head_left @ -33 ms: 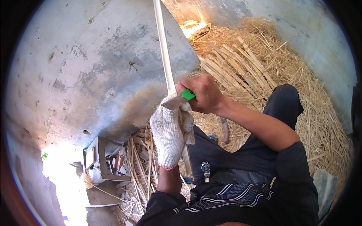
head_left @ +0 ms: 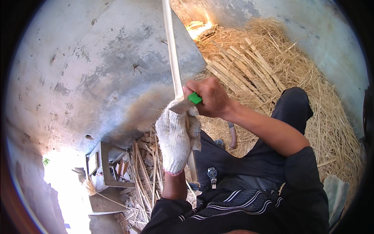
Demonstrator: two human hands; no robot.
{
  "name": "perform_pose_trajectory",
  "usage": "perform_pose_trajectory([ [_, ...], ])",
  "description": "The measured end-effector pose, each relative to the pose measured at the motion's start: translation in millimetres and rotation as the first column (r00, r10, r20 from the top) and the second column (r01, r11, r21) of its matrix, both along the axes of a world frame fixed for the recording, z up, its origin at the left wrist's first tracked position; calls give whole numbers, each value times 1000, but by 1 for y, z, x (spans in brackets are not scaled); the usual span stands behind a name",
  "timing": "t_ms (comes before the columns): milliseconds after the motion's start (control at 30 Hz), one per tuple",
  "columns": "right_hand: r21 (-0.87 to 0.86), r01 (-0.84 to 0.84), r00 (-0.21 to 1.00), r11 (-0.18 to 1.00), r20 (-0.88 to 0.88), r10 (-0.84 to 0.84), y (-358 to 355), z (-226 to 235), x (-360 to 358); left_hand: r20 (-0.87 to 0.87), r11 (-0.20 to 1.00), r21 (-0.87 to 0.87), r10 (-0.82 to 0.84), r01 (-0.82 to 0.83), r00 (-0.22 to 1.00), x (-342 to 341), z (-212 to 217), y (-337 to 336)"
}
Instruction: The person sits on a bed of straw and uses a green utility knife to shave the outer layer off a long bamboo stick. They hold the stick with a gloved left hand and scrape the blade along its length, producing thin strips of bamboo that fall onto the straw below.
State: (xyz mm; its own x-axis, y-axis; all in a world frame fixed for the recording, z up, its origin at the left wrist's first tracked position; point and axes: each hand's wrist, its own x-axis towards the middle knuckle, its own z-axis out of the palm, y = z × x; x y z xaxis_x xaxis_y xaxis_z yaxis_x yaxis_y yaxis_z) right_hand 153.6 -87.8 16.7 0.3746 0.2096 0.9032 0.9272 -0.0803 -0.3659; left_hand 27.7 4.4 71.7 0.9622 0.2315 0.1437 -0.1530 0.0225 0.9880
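My left hand (head_left: 173, 136), in a white knitted glove with a red-edged cuff, is closed around a long pale strip of split bamboo or wood (head_left: 172, 46). The strip rises past the top edge of the view, and its lower end shows below the glove. My bare right hand (head_left: 212, 97) grips a knife with a green handle (head_left: 194, 98). Its short, broad blade (head_left: 181, 106) lies across the strip, right at the top of the gloved fingers. Part of the handle is hidden in my fist.
Straw shavings (head_left: 331, 117) cover the floor at the right, with a bundle of split strips (head_left: 249, 70) on top. At the lower left, a wooden frame box (head_left: 103, 163) holds scraps beside loose sticks (head_left: 144, 175). A curved brown handle (head_left: 232, 136) lies between my legs. A wristwatch (head_left: 212, 173) rests against dark clothing.
The strip, the knife and my gloved left hand have shifted very slightly to the right. Both grips look the same.
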Motion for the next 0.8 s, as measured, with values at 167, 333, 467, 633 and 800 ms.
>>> perform_pose_trajectory([
  [167, 14, 6, 998, 1000, -69, -5, -3, 1, -6, -30, 999, -14, -48, 47, 998, -2, 4, -3],
  [333, 51, -115, 987, 992, -107, 120, -1, 4, -8, -47, 967, -242, -96, 82, 994, 1, -2, -4],
  [467, 50, -160, 975, 986, -150, 166, -7, 10, -10, -27, 972, -215, -102, 94, 994, 0, -2, -5],
  [633, 28, -41, 992, 999, -121, 44, -8, 7, -7, 21, 998, 3, -56, 56, 998, 1, -3, -5],
  [800, -35, 177, 963, 984, -200, -180, -9, 5, 1, 33, 1000, -9, 2, -2, 999, -3, -14, -16],
])
